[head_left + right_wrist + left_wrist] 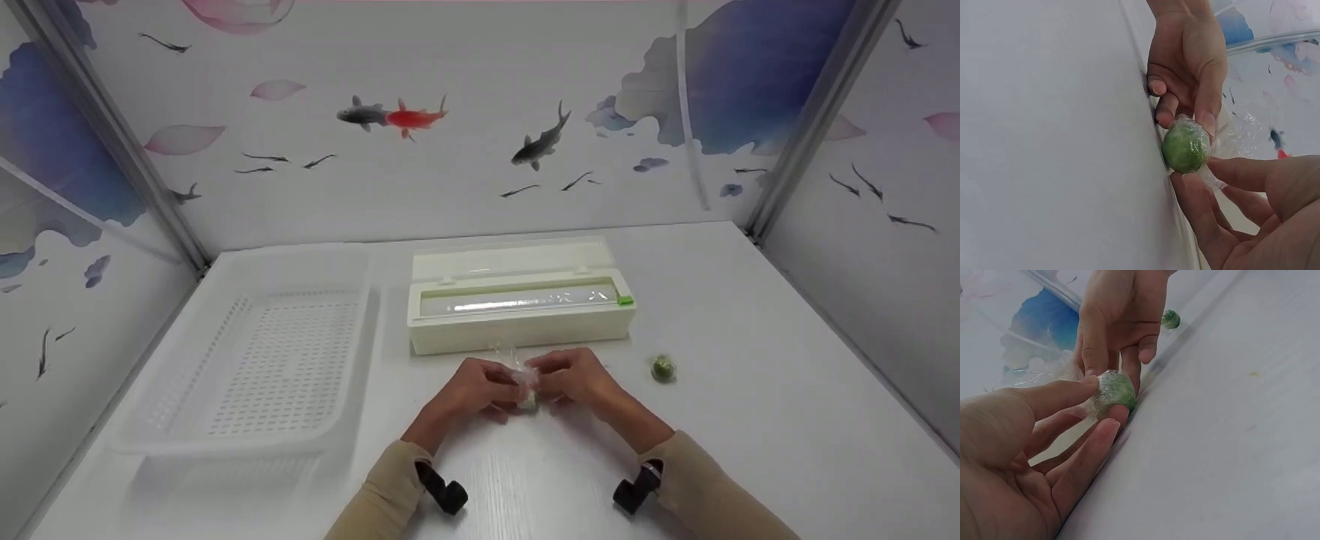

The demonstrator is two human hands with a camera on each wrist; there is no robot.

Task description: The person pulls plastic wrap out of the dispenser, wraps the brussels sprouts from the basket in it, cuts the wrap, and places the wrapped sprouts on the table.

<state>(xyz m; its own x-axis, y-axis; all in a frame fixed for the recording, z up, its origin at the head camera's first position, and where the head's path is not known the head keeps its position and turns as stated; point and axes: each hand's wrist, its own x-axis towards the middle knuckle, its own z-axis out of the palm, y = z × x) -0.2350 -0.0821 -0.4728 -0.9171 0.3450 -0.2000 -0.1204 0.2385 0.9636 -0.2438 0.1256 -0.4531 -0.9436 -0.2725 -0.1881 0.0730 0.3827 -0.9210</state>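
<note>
Between both hands, low over the white table, is a small round green fruit (pixel 1185 147) with clear cling film (pixel 526 377) around it. Loose film bunches up on its far side. My left hand (pixel 480 386) pinches the wrapped fruit between thumb and fingers from the left. From the other side, my right hand (pixel 576 376) pinches it and the gathered film; the right thumb lies at the film's edge in the right wrist view. A second green fruit (pixel 663 368), shiny as if film-wrapped, lies on the table to the right of the right hand.
Behind the hands stands a cream cling film box (pixel 521 330), lid raised, with a film roll (pixel 517 300) inside and a green slider (pixel 625 300) at its right end. At left sits a white perforated basket (pixel 349 390). Printed panels (pixel 465 187) enclose the table.
</note>
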